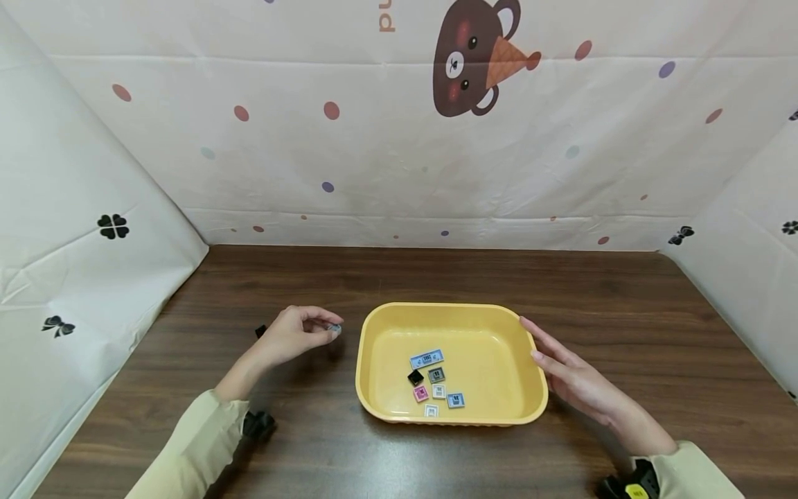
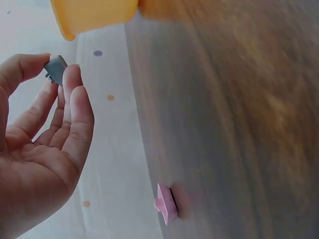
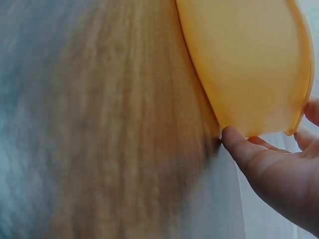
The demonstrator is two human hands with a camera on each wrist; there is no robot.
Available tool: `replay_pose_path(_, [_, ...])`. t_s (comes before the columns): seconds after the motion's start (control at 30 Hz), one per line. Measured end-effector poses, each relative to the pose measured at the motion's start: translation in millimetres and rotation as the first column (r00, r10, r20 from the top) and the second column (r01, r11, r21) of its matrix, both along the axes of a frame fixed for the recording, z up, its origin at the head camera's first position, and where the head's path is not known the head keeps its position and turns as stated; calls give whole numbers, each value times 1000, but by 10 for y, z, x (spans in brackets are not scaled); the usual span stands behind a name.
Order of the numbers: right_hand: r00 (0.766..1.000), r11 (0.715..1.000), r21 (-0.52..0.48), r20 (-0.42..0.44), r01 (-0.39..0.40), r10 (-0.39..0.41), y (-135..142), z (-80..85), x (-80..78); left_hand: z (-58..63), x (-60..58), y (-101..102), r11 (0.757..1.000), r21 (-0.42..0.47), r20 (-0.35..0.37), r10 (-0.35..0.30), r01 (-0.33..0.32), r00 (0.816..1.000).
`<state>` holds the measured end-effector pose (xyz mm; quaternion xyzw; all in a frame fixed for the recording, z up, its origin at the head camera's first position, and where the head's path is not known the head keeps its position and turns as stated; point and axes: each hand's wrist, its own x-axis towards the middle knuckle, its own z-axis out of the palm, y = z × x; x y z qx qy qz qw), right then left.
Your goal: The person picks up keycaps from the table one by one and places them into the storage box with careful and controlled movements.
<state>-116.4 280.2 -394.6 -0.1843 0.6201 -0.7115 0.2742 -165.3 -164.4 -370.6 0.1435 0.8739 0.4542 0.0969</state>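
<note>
My left hand (image 1: 291,337) is raised left of the yellow tray (image 1: 499,312), pinching a small grey-blue keycap (image 2: 57,68) between thumb and fingertips. Small prongs show on one side of that keycap. On the table in the left wrist view lies a pink keycap (image 2: 167,204), its stem pointing sideways. My right hand (image 1: 576,384) rests its extended fingers against the tray's right rim and outer wall. Inside the tray are several keycaps, among them a wide blue one (image 1: 427,358), a black one (image 1: 415,378) and a pink one (image 1: 420,394).
A small black piece (image 1: 260,331) sits behind my left wrist. The brown wooden table (image 1: 299,450) is bordered by a white printed sheet (image 1: 280,159) at the back and both sides. Black devices are strapped at both wrists.
</note>
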Motion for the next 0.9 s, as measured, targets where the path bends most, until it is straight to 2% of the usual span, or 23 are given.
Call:
replay_pose_path(0.43, [1000,1000,0,-3,2,-2,-3,-5,-7,126,60,156,999,51,-27,-11,13,1000])
replay_pose_path(0.67, [1000,1000,18,-6,13,-12,-7,1,-3,214,96,241,998,47,-37,-48,50,998])
replay_pose_path(0.9, [1000,999,28,-13,21,-21,-6,4,-1,254,105,328,994,57,-10,-91,92,996])
